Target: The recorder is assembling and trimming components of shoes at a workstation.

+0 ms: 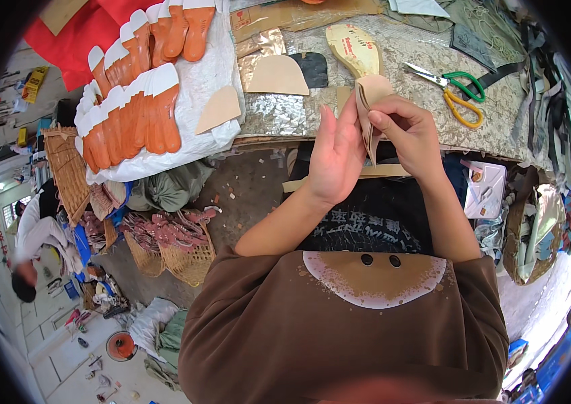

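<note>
Several thin beige leather-like pieces [372, 91] stand on edge between my hands, above the near edge of the worktable. My right hand [408, 131] pinches them between thumb and bent fingers. Flat against their left side, my left hand [337, 151] has its fingers stretched out. Just beyond the pieces lies a yellowish sole-shaped form [353, 48] with red print and handwriting. A beige half-round piece [277, 75] rests to the left, partly over a black piece [314, 69]. Farther left is another curved beige piece [219, 110].
Spread scissors [457, 94] with green and yellow handles lie on the right. Rows of orange-and-white sole-shaped parts [139, 111] stand on white cloth [211, 64] at the left. Woven baskets [188, 259] sit below. A beige strip [383, 170] crosses my lap. A person [40, 232] bends at far left.
</note>
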Demonstrator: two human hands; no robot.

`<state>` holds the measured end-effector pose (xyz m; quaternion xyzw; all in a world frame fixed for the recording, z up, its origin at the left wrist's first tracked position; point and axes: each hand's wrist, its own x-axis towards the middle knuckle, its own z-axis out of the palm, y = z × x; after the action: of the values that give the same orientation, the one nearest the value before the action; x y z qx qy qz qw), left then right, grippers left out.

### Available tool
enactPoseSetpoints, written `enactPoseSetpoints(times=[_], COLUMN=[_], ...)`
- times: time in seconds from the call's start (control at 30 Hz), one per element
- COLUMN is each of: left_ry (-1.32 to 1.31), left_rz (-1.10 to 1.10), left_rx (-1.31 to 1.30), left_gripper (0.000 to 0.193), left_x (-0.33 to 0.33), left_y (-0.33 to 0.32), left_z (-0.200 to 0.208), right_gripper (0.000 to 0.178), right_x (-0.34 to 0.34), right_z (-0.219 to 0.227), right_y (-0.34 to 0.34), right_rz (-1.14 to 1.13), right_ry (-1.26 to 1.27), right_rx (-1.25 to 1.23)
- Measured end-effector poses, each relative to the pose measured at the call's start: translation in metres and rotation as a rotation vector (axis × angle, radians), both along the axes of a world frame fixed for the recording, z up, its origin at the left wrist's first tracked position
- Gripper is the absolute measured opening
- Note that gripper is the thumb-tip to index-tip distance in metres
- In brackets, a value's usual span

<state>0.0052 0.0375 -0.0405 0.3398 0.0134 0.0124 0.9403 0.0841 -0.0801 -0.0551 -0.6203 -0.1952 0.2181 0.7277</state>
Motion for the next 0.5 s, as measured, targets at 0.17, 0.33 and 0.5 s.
enactPoseSetpoints(times=[0.17,0.33,0.5], left_ry=[-0.029,-0.013,-0.026], left_rz=[-0.005,-0.049,-0.061], left_rx=[-0.002,0.015,-0.008], left_gripper=[0.086,0.107,0.111], left_x=[-0.0015,0.0004,0.0], left_y=[-0.0011,0.0039,0.0054], left_z=[-0.0015,0.0007,0.0003], right_gripper=[0.011,0.01,0.008], right_x=[-0.0001,-0.0012,-0.0021], right_z=[-0.0046,-0.0075,-0.0081], right_y=[0.0016,0.0049,0.0056], right_rz=[0.058,0.043,0.072], right_ry=[-0.041,-0.026,0.001], right_rx=[0.035,0.045,0.061])
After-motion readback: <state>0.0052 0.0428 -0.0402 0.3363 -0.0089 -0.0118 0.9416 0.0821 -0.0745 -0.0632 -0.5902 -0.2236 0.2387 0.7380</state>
